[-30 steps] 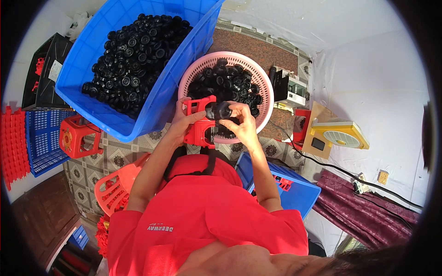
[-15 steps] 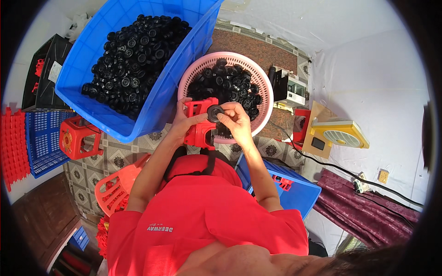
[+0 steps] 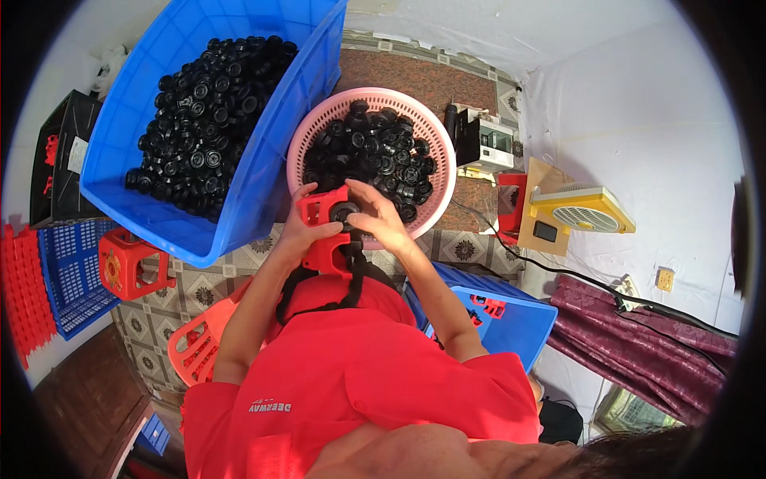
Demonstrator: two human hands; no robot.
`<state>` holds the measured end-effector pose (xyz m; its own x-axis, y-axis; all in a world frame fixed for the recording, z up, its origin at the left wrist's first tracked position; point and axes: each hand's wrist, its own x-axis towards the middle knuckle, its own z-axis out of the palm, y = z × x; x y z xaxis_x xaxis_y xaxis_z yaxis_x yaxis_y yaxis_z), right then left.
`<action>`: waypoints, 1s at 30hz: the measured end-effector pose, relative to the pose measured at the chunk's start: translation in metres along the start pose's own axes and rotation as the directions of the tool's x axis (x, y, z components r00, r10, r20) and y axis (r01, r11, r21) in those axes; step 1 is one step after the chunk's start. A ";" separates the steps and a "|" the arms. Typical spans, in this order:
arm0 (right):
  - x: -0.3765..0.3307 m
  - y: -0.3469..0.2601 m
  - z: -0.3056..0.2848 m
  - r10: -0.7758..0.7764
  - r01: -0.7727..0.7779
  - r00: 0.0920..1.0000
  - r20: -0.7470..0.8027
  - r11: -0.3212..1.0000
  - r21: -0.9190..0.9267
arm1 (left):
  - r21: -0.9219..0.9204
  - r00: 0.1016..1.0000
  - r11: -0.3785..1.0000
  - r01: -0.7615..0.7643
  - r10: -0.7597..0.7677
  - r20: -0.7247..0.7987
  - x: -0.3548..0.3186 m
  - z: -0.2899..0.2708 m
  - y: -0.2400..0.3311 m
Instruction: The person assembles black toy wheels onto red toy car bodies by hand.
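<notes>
Close in front of my body I hold a red plastic frame (image 3: 325, 257) with openings in it. My left hand (image 3: 304, 233) grips its left side, thumb laid across toward the middle. A round black wheel (image 3: 343, 212) sits against the upper part of the frame. My right hand (image 3: 378, 217) closes on this wheel, its thumb on the wheel's face and the fingers curled over the far side. Whether the wheel is seated in the frame cannot be made out. Just beyond my hands stands a pink basket (image 3: 448, 164) heaped with black wheels (image 3: 391, 164).
A big blue tub (image 3: 275, 180) piled with black wheels (image 3: 209, 120) stands at the left. Beside my right arm is a blue bin (image 3: 519, 335) with red parts. A yellow fan (image 3: 586, 214), a cable (image 3: 590, 287) and a red stool (image 3: 128, 263) are around.
The wheel has gone from being held over the frame's right edge to lying against its upper part. My right hand has curled over it. The whole view has shifted slightly.
</notes>
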<state>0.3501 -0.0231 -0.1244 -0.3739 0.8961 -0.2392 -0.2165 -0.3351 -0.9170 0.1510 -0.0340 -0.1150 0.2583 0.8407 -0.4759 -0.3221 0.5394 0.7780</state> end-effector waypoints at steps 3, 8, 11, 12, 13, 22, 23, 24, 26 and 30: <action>0.001 0.017 -0.004 -0.005 0.005 1.000 -0.002 1.000 0.013 | 0.022 0.997 0.998 -0.062 0.063 -0.051 -0.002 0.003 -0.010; 0.027 0.021 -0.038 0.141 -0.140 0.982 0.129 0.990 -0.017 | -0.053 0.983 0.998 0.014 -0.024 -0.180 0.007 0.009 -0.020; 0.081 0.037 -0.099 -0.083 0.084 0.996 0.031 0.762 -0.642 | -0.205 0.982 0.977 0.051 -0.087 -0.167 0.012 0.006 -0.021; 0.097 0.039 -0.115 -0.379 0.144 0.925 -0.023 0.406 -0.902 | -0.310 0.988 0.948 0.078 -0.116 -0.105 0.013 0.003 -0.021; 0.110 0.044 -0.133 -0.486 0.112 0.872 0.055 0.087 -0.990 | -0.306 0.987 0.949 0.076 -0.115 -0.110 0.014 0.002 -0.021; 0.095 0.026 -0.139 -0.219 0.037 0.921 -0.321 0.871 -0.490 | -0.340 0.961 0.931 -0.136 0.040 -0.272 0.038 0.013 0.012; 0.077 0.005 -0.114 -0.125 0.050 0.957 -0.263 0.960 -0.276 | -0.330 0.953 0.928 -0.171 0.071 -0.294 0.042 0.009 0.010; 0.059 -0.013 -0.090 -0.049 0.039 0.980 -0.195 0.998 -0.051 | -0.334 0.952 0.926 -0.175 0.072 -0.298 0.048 0.008 0.010; 0.028 -0.026 -0.065 -0.039 0.038 0.996 -0.078 0.999 -0.016 | -0.287 0.938 0.936 -0.203 0.102 -0.331 0.056 0.013 0.009; 0.008 -0.025 -0.041 -0.038 0.037 0.999 -0.029 0.997 -0.063 | -0.218 0.956 0.958 -0.187 0.126 -0.266 0.059 0.023 0.011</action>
<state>0.3894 0.0043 -0.1168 -0.3391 0.9164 -0.2129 -0.1731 -0.2832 -0.9433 0.1832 0.0204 -0.1251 -0.0362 0.8843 -0.4656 -0.5559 0.3694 0.7447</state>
